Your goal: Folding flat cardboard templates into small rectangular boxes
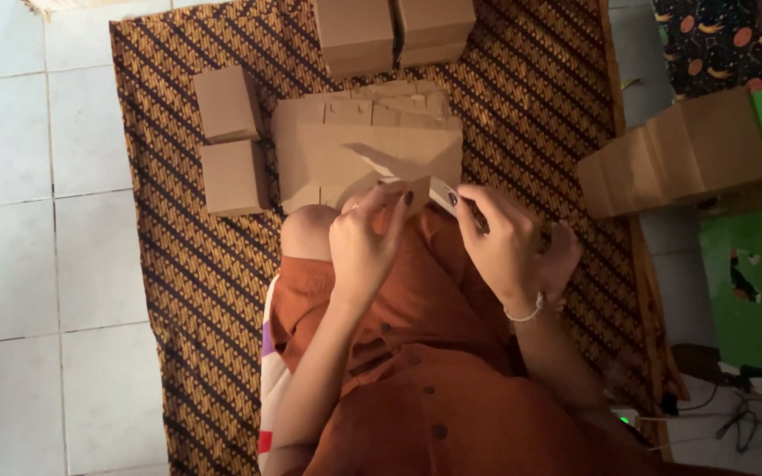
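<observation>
Patterned brown mat [187, 291] covers the floor w/ a stack of flat cardboard blanks [368, 145] mid-mat; folded boxes [231, 141] just left. Both hands over the lap — left hand [365, 242] & right hand [500, 242], each grip pinched shut on one cardboard piece [421, 187].

I have one view only, from the camera on the person's head, and it looks almost straight down past the chest and lap. It sits close: both forearms fill the lower middle of the picture. Farther out it takes in the patterned mat [178, 264], white floor tiles [28, 176] at the left and green floor [751, 291] at the right.
</observation>
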